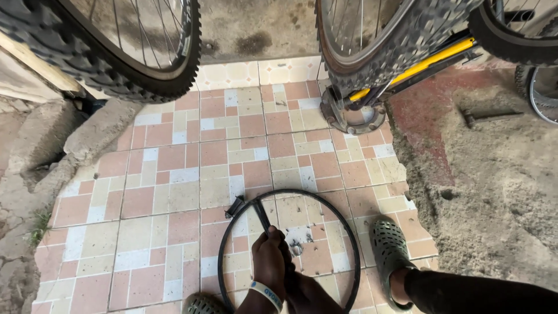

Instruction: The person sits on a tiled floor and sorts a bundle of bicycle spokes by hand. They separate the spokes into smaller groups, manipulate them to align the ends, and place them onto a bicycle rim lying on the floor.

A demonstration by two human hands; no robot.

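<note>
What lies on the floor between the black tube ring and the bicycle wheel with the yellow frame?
In the head view, only bare tiled floor lies between the black tube ring and the bicycle wheel; nothing rests there.

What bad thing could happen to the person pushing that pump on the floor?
The left hand presses down on the black pump. Its foot sits on smooth tiles, so it might slip sideways. The thin black inner tube loops around the pump and close to the green clog, so a foot could catch or pinch it. The bicycle wheel stands close ahead and might get bumped.
</note>
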